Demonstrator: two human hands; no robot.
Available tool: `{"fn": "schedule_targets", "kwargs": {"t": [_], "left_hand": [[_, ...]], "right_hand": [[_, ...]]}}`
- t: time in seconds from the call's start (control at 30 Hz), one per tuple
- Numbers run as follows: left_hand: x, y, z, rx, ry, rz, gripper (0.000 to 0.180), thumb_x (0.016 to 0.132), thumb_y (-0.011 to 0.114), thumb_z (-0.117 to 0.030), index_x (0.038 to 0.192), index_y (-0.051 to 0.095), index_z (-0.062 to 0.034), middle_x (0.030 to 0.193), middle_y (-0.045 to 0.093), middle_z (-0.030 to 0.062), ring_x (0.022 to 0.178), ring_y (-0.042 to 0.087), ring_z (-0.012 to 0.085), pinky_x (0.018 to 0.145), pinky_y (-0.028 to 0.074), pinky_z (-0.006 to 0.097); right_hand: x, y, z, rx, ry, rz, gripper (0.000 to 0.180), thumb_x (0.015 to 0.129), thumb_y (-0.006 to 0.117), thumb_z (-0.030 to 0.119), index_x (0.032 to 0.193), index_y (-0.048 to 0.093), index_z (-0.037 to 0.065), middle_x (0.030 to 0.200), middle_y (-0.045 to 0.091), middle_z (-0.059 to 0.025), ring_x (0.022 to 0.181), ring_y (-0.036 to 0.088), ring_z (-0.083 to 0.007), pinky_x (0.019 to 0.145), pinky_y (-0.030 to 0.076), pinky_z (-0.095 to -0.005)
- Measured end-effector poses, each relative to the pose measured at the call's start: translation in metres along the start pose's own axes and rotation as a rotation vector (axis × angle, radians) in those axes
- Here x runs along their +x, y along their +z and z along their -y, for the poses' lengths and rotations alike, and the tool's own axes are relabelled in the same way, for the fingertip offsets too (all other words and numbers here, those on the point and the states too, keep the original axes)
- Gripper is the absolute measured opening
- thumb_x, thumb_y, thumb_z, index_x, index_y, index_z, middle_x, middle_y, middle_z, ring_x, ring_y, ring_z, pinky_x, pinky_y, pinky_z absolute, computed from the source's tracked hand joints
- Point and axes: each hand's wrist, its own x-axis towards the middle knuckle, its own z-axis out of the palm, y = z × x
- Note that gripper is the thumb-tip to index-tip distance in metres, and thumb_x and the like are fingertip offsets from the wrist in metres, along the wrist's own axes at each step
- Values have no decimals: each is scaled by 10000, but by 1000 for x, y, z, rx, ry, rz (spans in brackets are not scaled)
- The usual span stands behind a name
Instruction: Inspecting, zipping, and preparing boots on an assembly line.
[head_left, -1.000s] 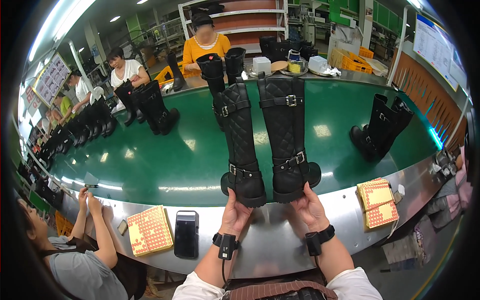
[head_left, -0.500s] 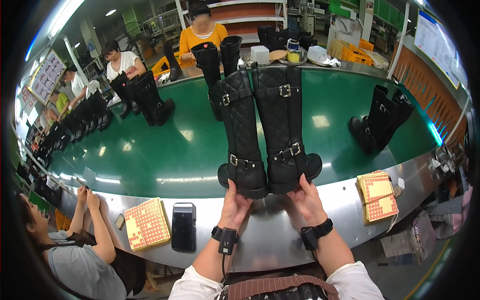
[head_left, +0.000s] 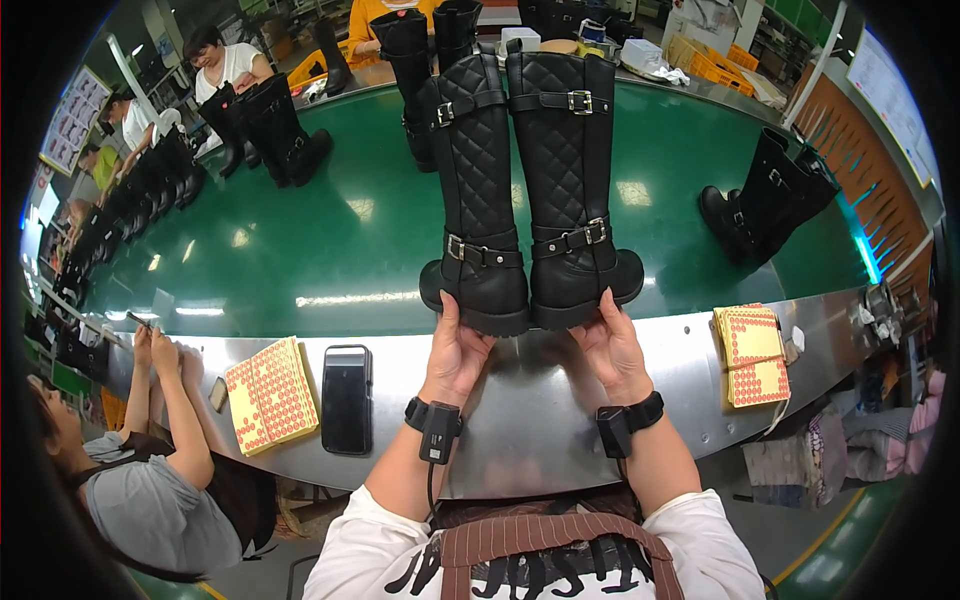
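Observation:
Two tall black quilted boots stand upright side by side before me, with silver buckles on straps at the ankle and near the top. My left hand is closed on the heel end of the left boot, thumb up along its back and fingers beneath the sole. The right boot is gripped the same way by my right hand. Their toes point outward, away from each other. Both boots are held over the near metal edge of the green work surface.
Left of me lie a yellow sticker stack and a black phone; another sticker stack lies right. A boot pair stands far right, more boots far left. A person in grey works at my left; others stand across.
The view has tilted down, so the surroundings sit higher in the picture. Both hands keep their hold on the boots, which remain upright and side by side.

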Motion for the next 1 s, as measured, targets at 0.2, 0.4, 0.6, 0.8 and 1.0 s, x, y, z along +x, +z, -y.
{"fn": "schedule_targets", "kwargs": {"t": [0.2, 0.4, 0.6, 0.8, 1.0], "left_hand": [[4, 4, -4, 15, 28, -31, 601, 924, 543, -478, 1378, 406, -109, 1360, 528, 75, 1221, 531, 226, 1006, 460, 385], [1, 4, -4, 67, 80, -12, 574, 964, 490, -451, 1401, 403, -90, 1404, 496, 80, 1276, 480, 233, 1081, 375, 413], [-5, -1, -4, 63, 110, 24, 622, 915, 604, -387, 1431, 302, -218, 1401, 459, 18, 1244, 484, 215, 1014, 431, 418], [-3, -3, -4, 30, 126, -11, 625, 900, 636, -338, 1417, 302, -225, 1391, 456, 2, 1248, 472, 213, 1030, 421, 430], [-2, 1, -5, 31, 153, -7, 585, 904, 646, -301, 1388, 321, -260, 1350, 466, -16, 1194, 489, 201, 1021, 419, 442]], "right_hand": [[3, 5, 1, 3, -8, 17, 434, 955, 595, 281, 1328, 457, 107, 1273, 555, -48, 1144, 552, -194, 939, 488, -377], [-2, 8, 1, -11, -69, 23, 428, 968, 573, 231, 1354, 419, 128, 1301, 538, -45, 1171, 536, -201, 949, 479, -415], [-7, 3, -2, -55, -118, 34, 477, 952, 595, 227, 1365, 394, 97, 1309, 530, -62, 1171, 533, -220, 969, 462, -440], [-3, -3, -1, -101, -149, 70, 516, 936, 622, 264, 1363, 398, 82, 1316, 528, -73, 1191, 529, -233, 987, 453, -439], [1, -2, 2, -87, -138, 43, 467, 926, 641, 205, 1334, 432, 111, 1250, 552, -13, 1103, 543, -161, 899, 481, -376]]}}
